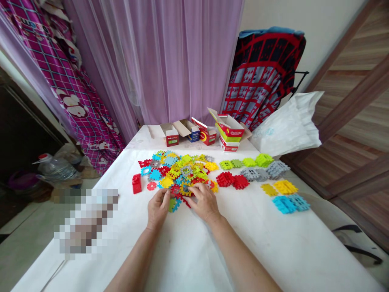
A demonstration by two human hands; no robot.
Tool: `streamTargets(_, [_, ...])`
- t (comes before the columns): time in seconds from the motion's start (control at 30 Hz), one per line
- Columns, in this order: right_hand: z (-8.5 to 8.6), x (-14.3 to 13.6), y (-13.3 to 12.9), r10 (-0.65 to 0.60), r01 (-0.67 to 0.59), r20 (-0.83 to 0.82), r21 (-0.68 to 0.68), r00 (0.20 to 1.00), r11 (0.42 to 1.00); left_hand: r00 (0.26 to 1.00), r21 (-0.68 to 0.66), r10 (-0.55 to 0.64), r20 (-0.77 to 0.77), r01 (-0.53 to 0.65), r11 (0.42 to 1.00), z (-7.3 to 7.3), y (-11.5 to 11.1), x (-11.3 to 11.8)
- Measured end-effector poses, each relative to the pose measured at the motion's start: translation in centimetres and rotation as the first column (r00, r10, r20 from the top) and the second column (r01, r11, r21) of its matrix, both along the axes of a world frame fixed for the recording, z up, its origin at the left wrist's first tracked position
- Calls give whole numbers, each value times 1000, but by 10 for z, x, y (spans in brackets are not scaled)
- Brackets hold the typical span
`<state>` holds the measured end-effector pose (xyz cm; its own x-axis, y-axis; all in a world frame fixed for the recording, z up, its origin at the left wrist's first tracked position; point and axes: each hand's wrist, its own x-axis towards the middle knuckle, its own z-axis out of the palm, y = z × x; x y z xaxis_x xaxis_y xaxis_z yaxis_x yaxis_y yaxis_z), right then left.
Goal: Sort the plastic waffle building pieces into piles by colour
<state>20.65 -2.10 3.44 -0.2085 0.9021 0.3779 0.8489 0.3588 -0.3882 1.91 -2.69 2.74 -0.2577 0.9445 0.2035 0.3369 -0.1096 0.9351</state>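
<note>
A mixed pile of toothed plastic building tiles (179,162) in red, yellow, blue, green and grey lies on the white-covered table (188,251). At its near edge, my left hand (158,207) is closed, thumb against the fingers, beside a red tile (175,190); what is between its fingertips is hidden. My right hand (206,202) has its fingertips on a yellow window tile (185,189), thumb below it. Between the hands lies a green and blue tile (174,205). To the right stand sorted stacks: red tiles (225,179), grey tiles (277,169), blue tiles (285,205), yellow tiles (285,186) and green tiles (263,160).
Several open cardboard boxes, among them a red and green box (231,132), line the table's back. A white bag (287,123) leans at the back right. A red plastic block (136,183) stands left of the pile. A blurred-out object (88,223) lies at the left edge.
</note>
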Motion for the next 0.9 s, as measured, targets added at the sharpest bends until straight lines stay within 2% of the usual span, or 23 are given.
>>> streamTargets(0.17, [-1,-7,6,53,-52,-8,45,999,998,999,11,3,-44,-2,1000,-5,2,-1])
streamTargets(0.3, [-4,-6,4,73,-39,-271,129,960,991,988,127,19,-152,1,992,-10,4,-3])
streamTargets(0.37, [-4,-6,1,58,-28,-458,73,887,997,975,201,26,-219,19,979,-11,5,-4])
streamTargets(0.47, [-5,-9,-2,-33,-84,-694,-135,719,987,952,251,-14,-306,95,963,-10,4,-4])
streamTargets(0.53, [-5,-13,-3,-98,-134,-781,-226,616,965,939,255,-55,-339,148,956,-9,2,-4])
streamTargets(0.6, [-5,-17,-4,-128,-153,-821,-253,556,955,934,255,-79,-349,176,951,-8,0,-4])
streamTargets(0.7, [-5,-19,-4,-140,-152,-830,-260,539,954,933,240,-105,-343,195,951,-6,-2,-3])
streamTargets(0.9, [-8,-20,-6,-108,-136,-797,-232,594,963,953,188,-127,-275,183,965,-7,-1,-5])
